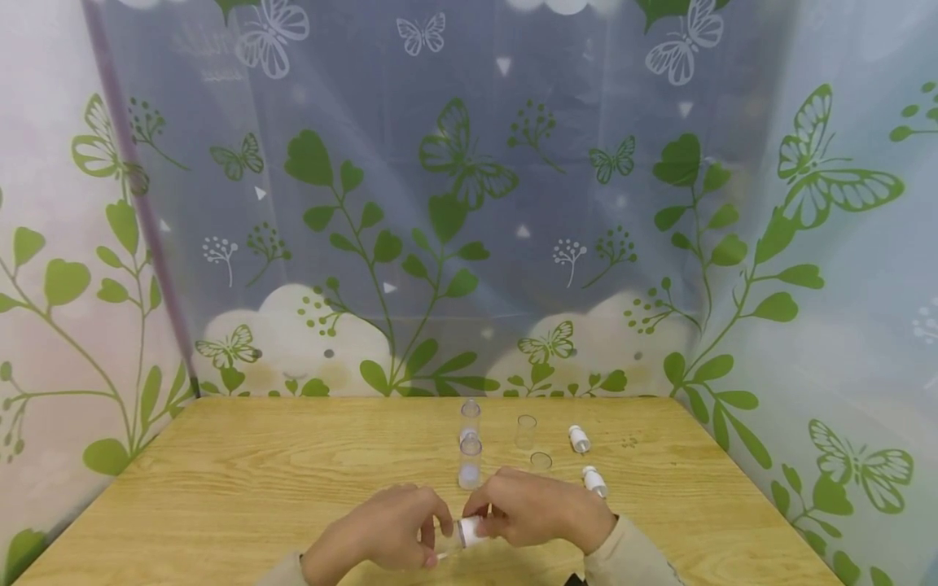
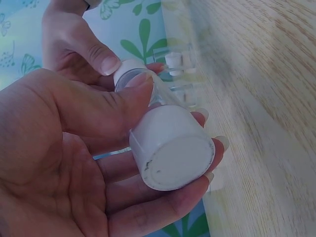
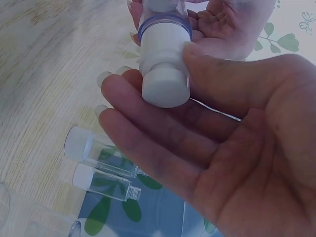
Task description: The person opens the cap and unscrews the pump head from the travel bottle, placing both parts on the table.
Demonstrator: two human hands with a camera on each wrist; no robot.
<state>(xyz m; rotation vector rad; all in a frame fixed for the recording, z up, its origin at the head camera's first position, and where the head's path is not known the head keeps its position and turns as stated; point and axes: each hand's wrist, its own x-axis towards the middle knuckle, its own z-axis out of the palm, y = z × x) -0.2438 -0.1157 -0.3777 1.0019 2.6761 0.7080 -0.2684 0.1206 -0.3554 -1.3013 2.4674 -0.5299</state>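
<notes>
My left hand [image 1: 399, 527] grips a clear bottle with a white base [image 2: 173, 148], thumb on its wall and fingers curled under it. My right hand [image 1: 529, 511] pinches a white pump head [image 3: 165, 59] at the bottle's other end, with the thumb along its side. The pump head sits at the bottle's neck, and a bluish ring shows where the two meet. Bottle and pump head lie nearly level between the hands, close over the table's front part. In the head view, the fingers hide much of the bottle.
Beyond the hands, two clear bottles [image 1: 470, 465] with threaded necks stand in a line on the wooden table [image 1: 293, 464]. To their right are two clear caps [image 1: 526, 433] and two white pump heads [image 1: 580, 439] lying on their sides. A patterned curtain [image 1: 557, 244] encloses the table.
</notes>
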